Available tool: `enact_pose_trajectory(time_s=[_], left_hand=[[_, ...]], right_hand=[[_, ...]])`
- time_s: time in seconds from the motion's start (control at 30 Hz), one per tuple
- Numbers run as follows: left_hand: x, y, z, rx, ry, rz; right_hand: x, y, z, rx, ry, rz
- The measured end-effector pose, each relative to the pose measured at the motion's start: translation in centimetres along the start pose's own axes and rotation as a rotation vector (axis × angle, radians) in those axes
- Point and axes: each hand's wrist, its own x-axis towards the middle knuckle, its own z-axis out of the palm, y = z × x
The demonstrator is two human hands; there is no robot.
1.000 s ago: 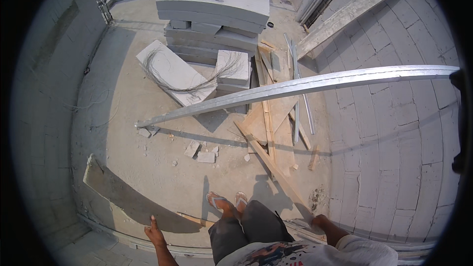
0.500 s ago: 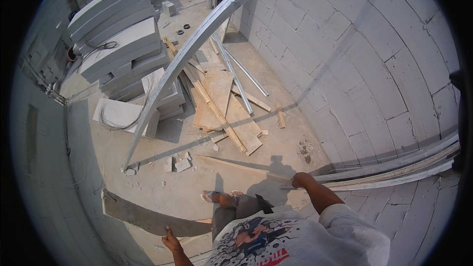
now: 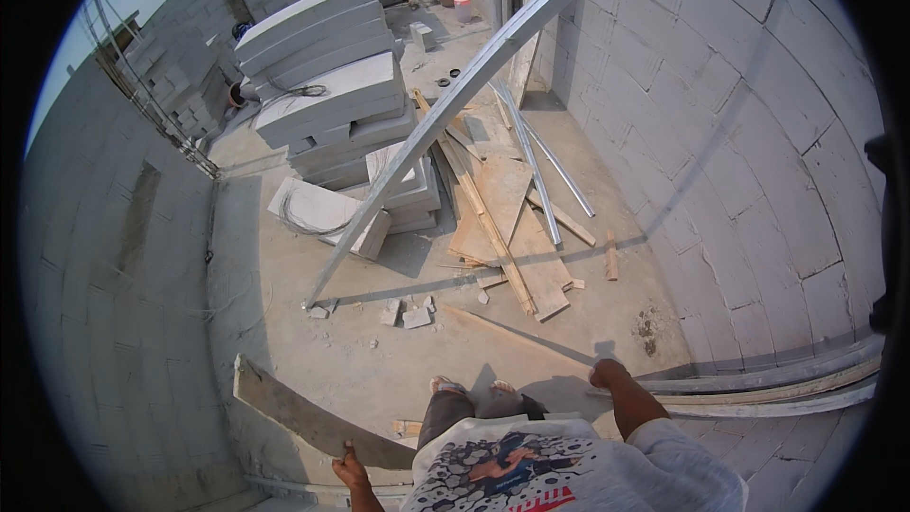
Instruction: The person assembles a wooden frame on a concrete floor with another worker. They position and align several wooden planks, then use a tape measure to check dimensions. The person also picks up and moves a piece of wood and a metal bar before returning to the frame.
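My left hand (image 3: 351, 466) is closed on the lower edge of a dusty grey-brown board (image 3: 301, 414). This board slants across in front of me on the left, its far end raised toward the left wall. At the right, my right hand (image 3: 608, 375) is closed at the near end of a long thin wooden strip (image 3: 517, 334). The strip's far tip reaches the floor near some broken block pieces; the fingers themselves are mostly hidden. Just beyond that hand, long metal and wooden lengths (image 3: 758, 386) run off to the right along the wall.
A long metal channel (image 3: 455, 114) crosses the view diagonally. Behind it stand stacked pale blocks (image 3: 322, 85) with wire loops. Wooden boards (image 3: 502, 199) and metal bars (image 3: 531, 171) lie mid-floor. Broken block pieces (image 3: 415, 318) are scattered nearby. Block walls (image 3: 720, 133) enclose the space.
The view has swung left, so the surroundings sit farther right. My left hand stays on the board and my right hand at the wooden strip. My feet have shifted slightly.
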Motion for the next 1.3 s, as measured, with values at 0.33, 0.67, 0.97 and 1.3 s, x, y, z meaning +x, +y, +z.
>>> enact_pose_trajectory(time_s=[0.33,0.67,0.97,1.3], left_hand=[[2.1,-0.9,-4.2,-0.062,0.2,-0.034],[13.8,-3.1,-10.7,-0.174,0.203,-0.168],[25.9,0.3,-23.5,-0.141,0.463,-0.252],[40.5,8.0,-27.1,-0.121,0.478,-0.221]], right_hand=[[4.1,-4.8,-3.2,-0.004,-0.274,0.16],[-6.9,-26.1,-10.1,-0.173,0.12,0.331],[-15.9,-40.6,-15.8,-0.496,0.299,0.186],[-16.1,-62.1,-19.7,-0.885,0.181,0.132]])
